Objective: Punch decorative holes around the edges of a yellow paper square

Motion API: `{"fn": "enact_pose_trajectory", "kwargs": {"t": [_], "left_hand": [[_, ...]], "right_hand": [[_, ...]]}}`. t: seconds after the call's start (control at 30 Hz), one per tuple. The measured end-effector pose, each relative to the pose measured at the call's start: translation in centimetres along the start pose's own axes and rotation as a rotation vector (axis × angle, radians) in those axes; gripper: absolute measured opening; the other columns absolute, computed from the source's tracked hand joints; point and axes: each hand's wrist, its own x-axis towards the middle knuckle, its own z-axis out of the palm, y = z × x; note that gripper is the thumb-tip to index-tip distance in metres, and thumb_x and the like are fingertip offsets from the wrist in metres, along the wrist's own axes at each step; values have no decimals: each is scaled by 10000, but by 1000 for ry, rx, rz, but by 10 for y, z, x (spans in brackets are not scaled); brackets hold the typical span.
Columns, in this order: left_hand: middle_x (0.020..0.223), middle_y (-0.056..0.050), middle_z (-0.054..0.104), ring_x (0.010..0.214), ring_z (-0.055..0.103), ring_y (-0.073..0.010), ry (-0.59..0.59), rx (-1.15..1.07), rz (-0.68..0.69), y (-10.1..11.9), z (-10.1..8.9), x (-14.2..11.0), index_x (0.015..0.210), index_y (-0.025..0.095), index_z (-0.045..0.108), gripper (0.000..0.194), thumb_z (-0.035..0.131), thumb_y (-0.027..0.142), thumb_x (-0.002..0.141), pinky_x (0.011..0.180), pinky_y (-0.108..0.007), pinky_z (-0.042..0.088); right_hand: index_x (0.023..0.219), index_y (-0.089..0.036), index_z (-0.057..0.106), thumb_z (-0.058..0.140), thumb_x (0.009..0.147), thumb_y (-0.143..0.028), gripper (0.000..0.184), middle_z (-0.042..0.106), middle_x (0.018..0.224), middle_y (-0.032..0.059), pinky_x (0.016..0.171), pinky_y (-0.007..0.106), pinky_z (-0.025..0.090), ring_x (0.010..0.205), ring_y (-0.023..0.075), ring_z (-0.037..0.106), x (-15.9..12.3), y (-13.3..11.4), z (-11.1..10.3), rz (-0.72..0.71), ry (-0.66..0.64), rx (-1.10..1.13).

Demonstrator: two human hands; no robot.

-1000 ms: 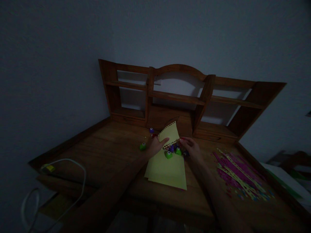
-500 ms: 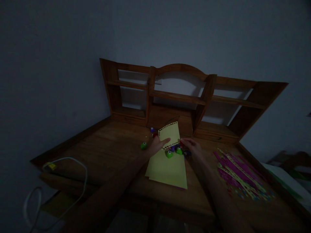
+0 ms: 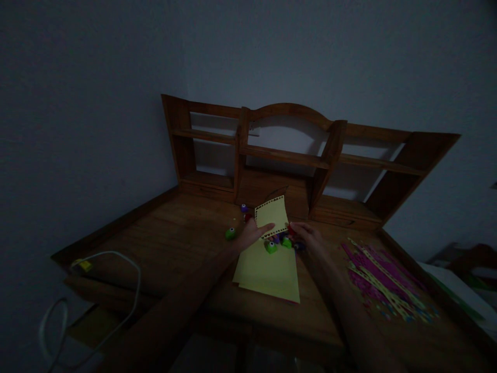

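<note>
My left hand (image 3: pixel 251 234) grips a pale yellow sheet of paper (image 3: pixel 272 213) by its left side, thumb lying on top. Rows of small cut-out shapes run along the sheet's edges. At its lower right corner, my right hand (image 3: pixel 308 234) is closed on a small red craft punch (image 3: pixel 290 228), mostly hidden by the fingers. Below the sheet sit a green punch (image 3: pixel 271 247), another green punch (image 3: pixel 286 242) and some purple ones. They rest at the top of a stack of yellow paper (image 3: pixel 267 274). Left of my left hand lies a green punch (image 3: pixel 230 233).
A purple punch (image 3: pixel 244 207) and a red one (image 3: pixel 247 218) stand behind my left hand. Cut pink and yellow strips (image 3: pixel 382 274) with loose paper bits lie at the right. A wooden shelf (image 3: pixel 287 155) backs the desk; a white cable (image 3: pixel 135 269) hangs over its left front.
Both hands stay nearly in place at the yellow sheet, which shifts and tilts very slightly. The whole view moves a little. Nothing is let go.
</note>
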Motion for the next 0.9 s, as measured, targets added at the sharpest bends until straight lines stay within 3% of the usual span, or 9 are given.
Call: {"fn": "enact_pose_trajectory", "kwargs": {"t": [0.1,0.3,0.57,0.9], "left_hand": [[1130,-138,684,954,678,-264,10,-2,27,0,0,0,1160,131,607,547,780,365,697,836,-396,554],[1196,-145,652,1015,656,-257,-51,-45,83,4,1,-2,1147,135,600,515,781,316,700,889,-399,531],[1173,-146,662,982,669,-260,-43,-99,56,3,4,-2,1139,134,599,512,786,307,695,875,-402,538],[1150,-146,672,937,681,-247,-45,-89,30,4,2,-3,1139,129,606,496,773,312,709,843,-390,548]], "right_hand": [[848,-199,710,834,621,-402,329,739,813,56,597,284,513,668,187,678,0,-2,2,-38,25,-39],[855,-195,718,821,637,-428,335,739,813,61,567,263,496,614,157,656,5,3,0,25,-64,-73],[873,-183,735,814,645,-432,347,732,772,50,508,242,466,531,127,608,6,4,-2,41,-70,-13],[863,-213,746,797,686,-358,234,740,877,28,566,230,477,629,128,629,3,0,-2,91,-144,66]]}}
